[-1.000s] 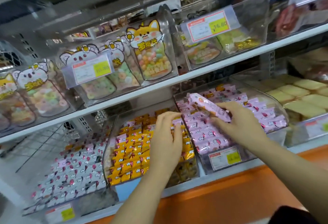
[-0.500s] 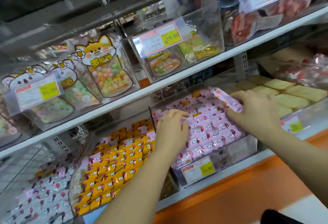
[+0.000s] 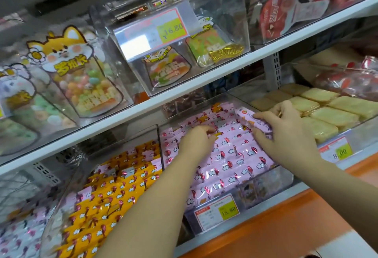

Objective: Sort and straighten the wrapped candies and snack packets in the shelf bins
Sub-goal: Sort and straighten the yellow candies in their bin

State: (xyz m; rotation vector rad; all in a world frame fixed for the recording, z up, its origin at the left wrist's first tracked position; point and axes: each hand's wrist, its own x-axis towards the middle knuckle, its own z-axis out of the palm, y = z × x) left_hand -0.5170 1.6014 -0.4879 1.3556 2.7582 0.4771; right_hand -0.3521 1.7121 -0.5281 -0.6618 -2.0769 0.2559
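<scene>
Fingers (image 3: 263, 116) of the right hand (image 3: 290, 137) are curling over the top of a long pink foil-wrapped candy packet (image 3: 246, 117) while the thumb is pressing from the near side. The packet is sitting pinched at its right end, and its left end is sticking out free, tilted above the rows. Fingertips (image 3: 206, 129) of the left hand (image 3: 196, 143) are bending down onto the pink cloud-printed wrapped candies (image 3: 235, 155) further left; I cannot tell whether they are gripping one or only pressing. Both hands are working in the far half of the clear plastic shelf bin (image 3: 160, 145), with the held packet hovering near its far right corner.

These packets are probably handling as light, thin and crinkly, with slick film that is likely sliding under a loose touch. Taking one across its narrow width, thumb on one side and fingers on the other, seems to be giving the best control, while squeezing hard is risking crushed contents. A few stray orange wrapped candies (image 3: 217, 107) are lying mixed in at the far edge, resembling the orange candy pile (image 3: 106, 196) to the left.
</scene>
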